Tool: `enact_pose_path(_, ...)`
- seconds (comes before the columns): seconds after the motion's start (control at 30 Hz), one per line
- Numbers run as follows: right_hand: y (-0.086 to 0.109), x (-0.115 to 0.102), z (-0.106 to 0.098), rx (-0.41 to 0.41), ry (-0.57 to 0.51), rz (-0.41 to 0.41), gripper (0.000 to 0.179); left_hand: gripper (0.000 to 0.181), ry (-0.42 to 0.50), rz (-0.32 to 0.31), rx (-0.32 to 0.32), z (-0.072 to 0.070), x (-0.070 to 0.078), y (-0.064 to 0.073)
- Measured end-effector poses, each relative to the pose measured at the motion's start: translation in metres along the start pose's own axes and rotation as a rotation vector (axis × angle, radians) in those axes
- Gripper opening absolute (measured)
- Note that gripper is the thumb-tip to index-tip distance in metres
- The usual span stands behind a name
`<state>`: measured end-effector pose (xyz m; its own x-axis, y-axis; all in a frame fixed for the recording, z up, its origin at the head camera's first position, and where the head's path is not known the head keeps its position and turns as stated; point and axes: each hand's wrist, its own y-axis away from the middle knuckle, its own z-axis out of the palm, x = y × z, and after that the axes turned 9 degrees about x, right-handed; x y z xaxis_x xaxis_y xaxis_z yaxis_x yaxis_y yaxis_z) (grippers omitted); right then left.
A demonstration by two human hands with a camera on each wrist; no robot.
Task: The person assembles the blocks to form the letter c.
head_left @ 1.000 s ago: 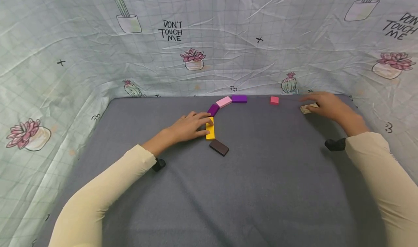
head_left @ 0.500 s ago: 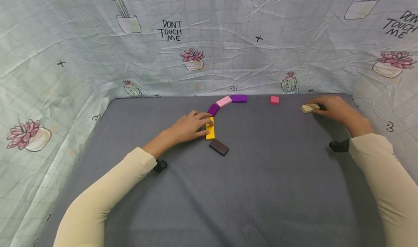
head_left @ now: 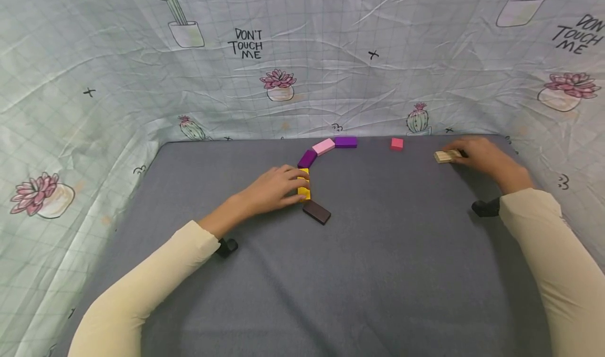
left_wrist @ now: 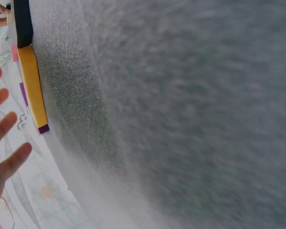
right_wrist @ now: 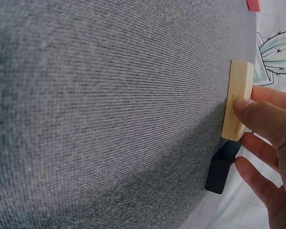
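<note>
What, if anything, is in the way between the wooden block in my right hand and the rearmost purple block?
The small red block is: it lies roughly midway between the wooden block your right hand holds and the rearmost purple block. Nothing else visible stands between them.

soft even light, dim shadow beside right sleeve (head_left: pixel 557 262) on grey cloth (head_left: pixel 387 273), head view mostly crisp, left wrist view blurry, cloth edge bowed there
</note>
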<state>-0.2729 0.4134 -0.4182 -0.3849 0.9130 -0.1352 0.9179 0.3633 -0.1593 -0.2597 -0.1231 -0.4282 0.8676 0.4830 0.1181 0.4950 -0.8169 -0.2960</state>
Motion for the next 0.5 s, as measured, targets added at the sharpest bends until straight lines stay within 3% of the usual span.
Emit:
enact_pose_path(0.23, 0.003, 0.000, 0.000, 0.029, -0.005, -0.011, 0.030, 0.025, 0.048, -0.052, 0.037, 0.003, 0.015, 0.011)
enact_pose_path(0.5, 0.003, 0.000, 0.001, 0.047, -0.001, -0.016, 0.029, 0.024, 0.020, -0.116, 0.118, 0.015, 0.032, 0.012)
